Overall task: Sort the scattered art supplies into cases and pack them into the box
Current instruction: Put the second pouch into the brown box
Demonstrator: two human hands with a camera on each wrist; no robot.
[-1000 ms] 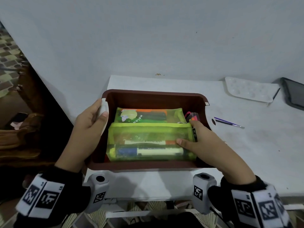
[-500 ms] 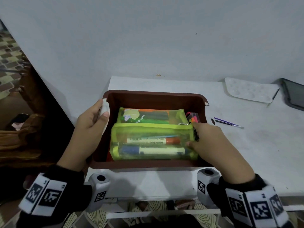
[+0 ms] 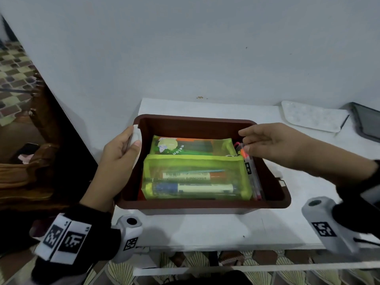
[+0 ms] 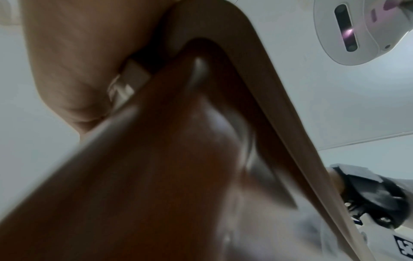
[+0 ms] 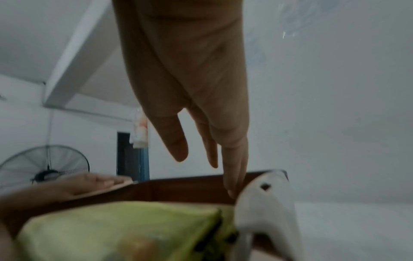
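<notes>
A person's left hand (image 3: 121, 159) grips the brown box's (image 3: 197, 125) left rim, apparently to steady it, while the right hand (image 3: 273, 145) hovers empty, fingers relaxed, above loose pens (image 3: 251, 171); two green mesh cases (image 3: 195, 177) lie packed between the hands

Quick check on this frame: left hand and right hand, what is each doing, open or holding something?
Left hand: grips the white handle on the brown box.
Right hand: open, fingers extended over the box, holding nothing.

Dim, soft light; blurred wrist views
</notes>
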